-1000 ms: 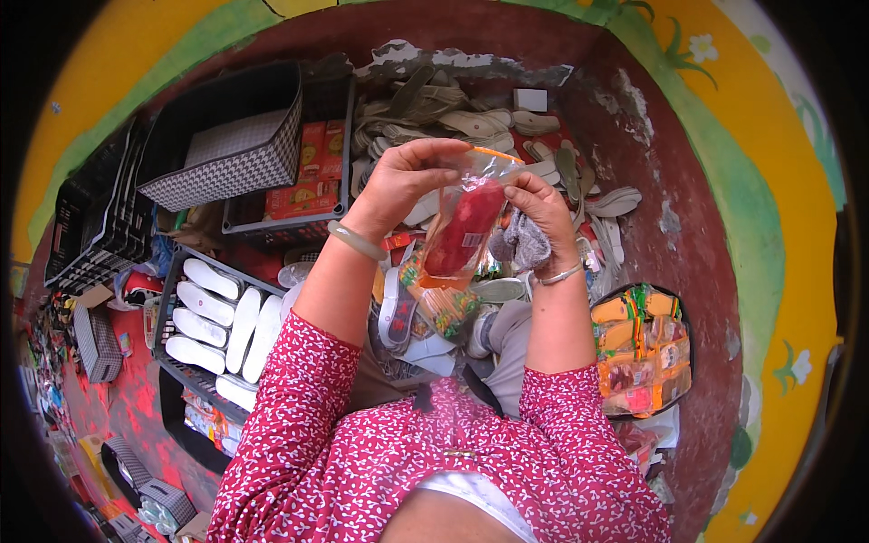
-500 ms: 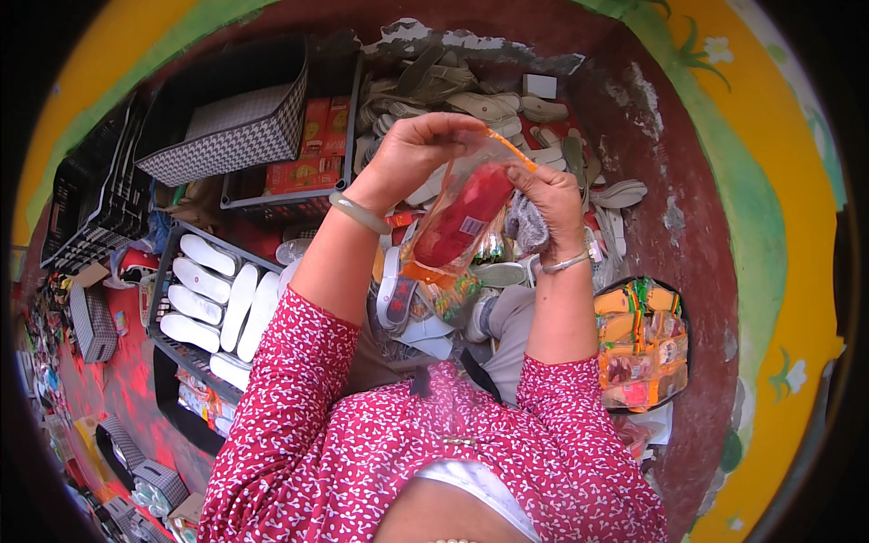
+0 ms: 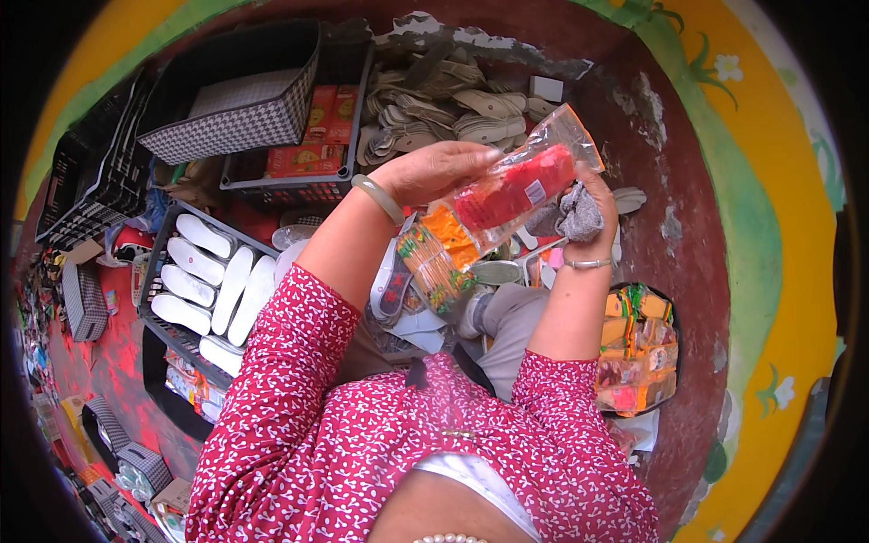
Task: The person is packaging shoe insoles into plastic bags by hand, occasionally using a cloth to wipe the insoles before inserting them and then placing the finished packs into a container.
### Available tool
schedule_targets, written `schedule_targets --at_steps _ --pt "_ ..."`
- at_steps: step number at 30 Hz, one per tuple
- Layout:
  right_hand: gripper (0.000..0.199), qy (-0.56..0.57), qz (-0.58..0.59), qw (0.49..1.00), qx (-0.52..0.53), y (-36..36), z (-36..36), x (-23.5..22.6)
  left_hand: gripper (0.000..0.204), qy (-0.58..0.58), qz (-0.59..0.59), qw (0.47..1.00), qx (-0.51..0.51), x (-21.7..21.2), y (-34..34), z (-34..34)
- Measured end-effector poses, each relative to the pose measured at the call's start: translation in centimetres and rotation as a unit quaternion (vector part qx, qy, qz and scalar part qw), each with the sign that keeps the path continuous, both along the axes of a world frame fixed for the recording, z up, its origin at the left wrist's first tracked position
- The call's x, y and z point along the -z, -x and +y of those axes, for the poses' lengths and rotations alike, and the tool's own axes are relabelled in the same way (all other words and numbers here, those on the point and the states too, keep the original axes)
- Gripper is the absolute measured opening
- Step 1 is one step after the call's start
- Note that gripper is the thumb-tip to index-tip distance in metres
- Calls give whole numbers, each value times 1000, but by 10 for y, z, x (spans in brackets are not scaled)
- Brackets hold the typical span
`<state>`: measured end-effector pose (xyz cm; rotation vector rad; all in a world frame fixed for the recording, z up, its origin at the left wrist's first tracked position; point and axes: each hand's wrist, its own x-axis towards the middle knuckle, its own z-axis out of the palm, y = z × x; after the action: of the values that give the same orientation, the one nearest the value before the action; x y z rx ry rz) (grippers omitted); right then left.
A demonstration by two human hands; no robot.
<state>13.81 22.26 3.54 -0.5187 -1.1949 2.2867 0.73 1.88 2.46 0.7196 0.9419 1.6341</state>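
A clear plastic bag [image 3: 493, 226] with an orange end holds a red, fuzzy, long flat thing [image 3: 516, 188] bearing a white label. My right hand [image 3: 594, 217] pinches the bag's upper right corner. A crumpled grey fuzzy cloth [image 3: 577, 214] sits against the same palm and fingers. My left hand [image 3: 434, 172] lies along the bag's upper left edge, its fingers stretched out. Just below the bag's orange end is a bundle of thin sticks with coloured tips [image 3: 436, 271]. Beside it, at my knees, lies a grey shoe [image 3: 392, 288].
At left, a black crate [image 3: 163, 303] holds several white insoles [image 3: 233, 290]. A checkered bin [image 3: 226, 134] rests over a crate with red boxes [image 3: 306, 161]. Grey-beige soles [image 3: 489, 104] are piled ahead by the wall. Packed orange bags [image 3: 638, 348] fill a container at right.
The bag has swung to the right and tilted, its top end now pointing up right. My left hand has left the bag's top edge and its fingers have straightened.
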Motion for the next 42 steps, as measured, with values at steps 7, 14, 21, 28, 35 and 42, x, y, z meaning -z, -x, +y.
schedule_targets --at_steps 7,14,21,28,35,42 --pt "18 -8 -2 999 -44 3 5 15 59 12 -48 998 24 -5 -19 -1" --pt "19 28 8 999 -36 4 -10 2 57 -23 -136 989 49 6 -20 3" --pt "22 57 26 998 -12 1 3 10 66 -80 -229 969 47 -3 -20 6" --pt "13 100 35 987 123 -4 29 26 70 -152 -135 978 -37 -9 -18 3" --pt "13 91 46 982 157 -2 36 31 29 -33 -152 973 -171 10 -12 19" --pt "11 91 42 979 179 -5 35 28 29 69 -112 982 -136 0 -5 9"
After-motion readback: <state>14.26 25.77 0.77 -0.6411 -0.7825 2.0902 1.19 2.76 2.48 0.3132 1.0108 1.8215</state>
